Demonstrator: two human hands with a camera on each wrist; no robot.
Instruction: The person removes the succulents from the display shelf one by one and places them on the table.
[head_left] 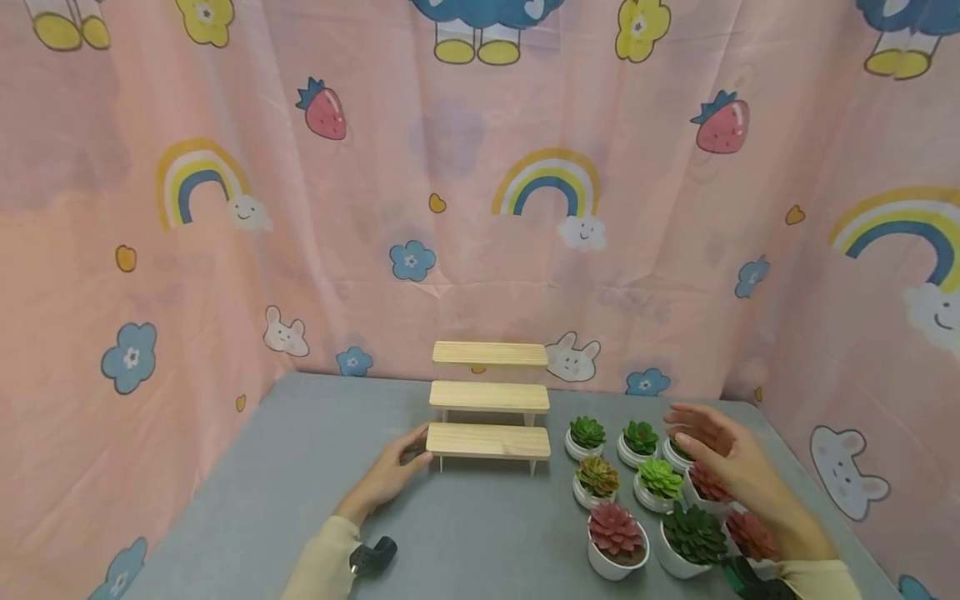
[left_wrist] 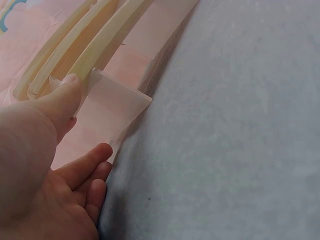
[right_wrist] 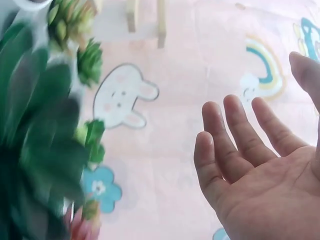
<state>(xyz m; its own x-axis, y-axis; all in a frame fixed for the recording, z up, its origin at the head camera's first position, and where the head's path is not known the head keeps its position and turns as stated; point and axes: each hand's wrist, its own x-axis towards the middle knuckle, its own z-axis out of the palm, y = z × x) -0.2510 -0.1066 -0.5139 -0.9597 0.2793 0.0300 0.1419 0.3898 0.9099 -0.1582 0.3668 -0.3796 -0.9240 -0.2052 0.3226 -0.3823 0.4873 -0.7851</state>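
Observation:
A three-tier wooden display stand (head_left: 487,442) with pale board steps and clear legs stands on the table. At the left end of its lowest step, my left hand (head_left: 390,475) pinches the board, the thumb (left_wrist: 67,97) on its edge. Several potted artificial succulents in white pots stand right of the stand, among them a dark green succulent (head_left: 693,533), a red succulent (head_left: 615,529) and a bright green succulent (head_left: 660,477). Above the right-hand pots hovers my right hand (head_left: 738,467), fingers spread and nothing held; it partly hides a back-row succulent (head_left: 678,454) and red ones.
The grey table (head_left: 300,475) reaches back to a pink printed curtain (head_left: 360,183), which also hangs along both sides. A dark strap device (head_left: 373,556) sits at the left wrist. The pots stand close together.

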